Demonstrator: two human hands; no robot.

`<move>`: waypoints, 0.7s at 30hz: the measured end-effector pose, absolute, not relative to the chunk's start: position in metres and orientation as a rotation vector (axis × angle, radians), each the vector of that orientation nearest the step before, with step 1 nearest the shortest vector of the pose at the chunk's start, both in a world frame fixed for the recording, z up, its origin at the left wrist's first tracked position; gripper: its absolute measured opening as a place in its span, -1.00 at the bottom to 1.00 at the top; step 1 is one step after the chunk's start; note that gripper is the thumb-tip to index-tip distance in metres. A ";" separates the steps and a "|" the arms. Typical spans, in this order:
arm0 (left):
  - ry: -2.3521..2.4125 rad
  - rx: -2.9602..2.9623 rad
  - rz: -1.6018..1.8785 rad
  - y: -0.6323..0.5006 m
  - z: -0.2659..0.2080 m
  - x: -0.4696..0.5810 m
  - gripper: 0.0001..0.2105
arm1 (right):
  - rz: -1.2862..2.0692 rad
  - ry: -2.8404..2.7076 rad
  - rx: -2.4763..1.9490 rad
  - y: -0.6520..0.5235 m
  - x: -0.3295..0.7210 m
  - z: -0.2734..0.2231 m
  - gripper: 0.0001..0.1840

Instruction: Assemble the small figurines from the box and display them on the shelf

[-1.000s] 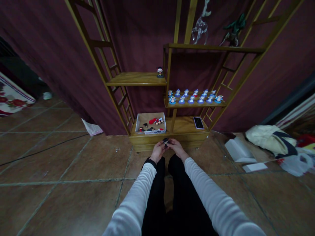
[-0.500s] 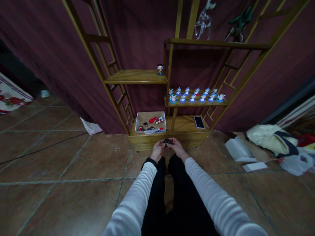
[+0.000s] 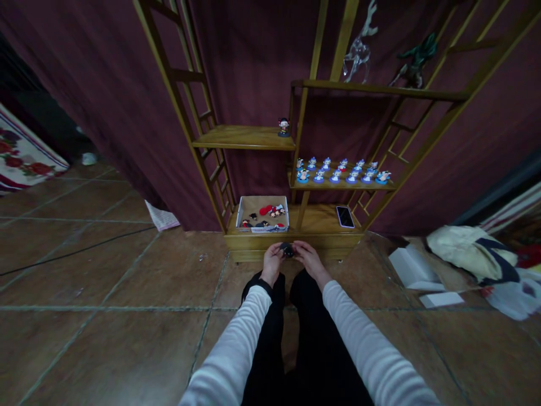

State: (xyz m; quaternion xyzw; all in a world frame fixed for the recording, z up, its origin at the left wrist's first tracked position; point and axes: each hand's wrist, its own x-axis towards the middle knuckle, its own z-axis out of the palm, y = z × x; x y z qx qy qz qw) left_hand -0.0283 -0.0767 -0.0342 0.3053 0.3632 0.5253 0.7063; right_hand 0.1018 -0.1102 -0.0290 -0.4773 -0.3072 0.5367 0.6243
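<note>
Between my two hands, above my knees, is a small dark figurine (image 3: 288,250); its details are too small to make out. Fingers of my left hand (image 3: 273,260) are closed on its left side. My right hand (image 3: 308,256) pinches it from the other side. Just beyond them, a shallow white cardboard box (image 3: 249,204) on the cabinet holds several red and black figurine parts (image 3: 276,210). One black-haired figurine (image 3: 283,127) stands upright at the right end of the left shelf (image 3: 240,136).
Several blue-and-white figurines (image 3: 335,175) stand in two rows on the right shelf. A phone (image 3: 345,216) lies on the cabinet top. Higher up are a clear deer statue (image 3: 358,56) and a green statue (image 3: 416,61). White boxes (image 3: 414,269) and bags (image 3: 471,251) lie on the floor at right.
The figurine in my hands has turned, now showing a rounder dark shape, and my right hand has shifted slightly right. The camera view has tilted up a little.
</note>
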 end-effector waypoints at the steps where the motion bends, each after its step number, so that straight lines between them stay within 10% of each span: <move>1: 0.811 0.683 1.174 -0.077 -0.034 -0.029 -0.79 | 1.270 -0.695 -1.085 -0.113 0.102 -0.028 -0.66; 21: 0.904 0.855 1.235 -0.077 -0.036 -0.021 -0.79 | 1.312 -0.813 -1.180 -0.114 0.101 -0.025 -0.65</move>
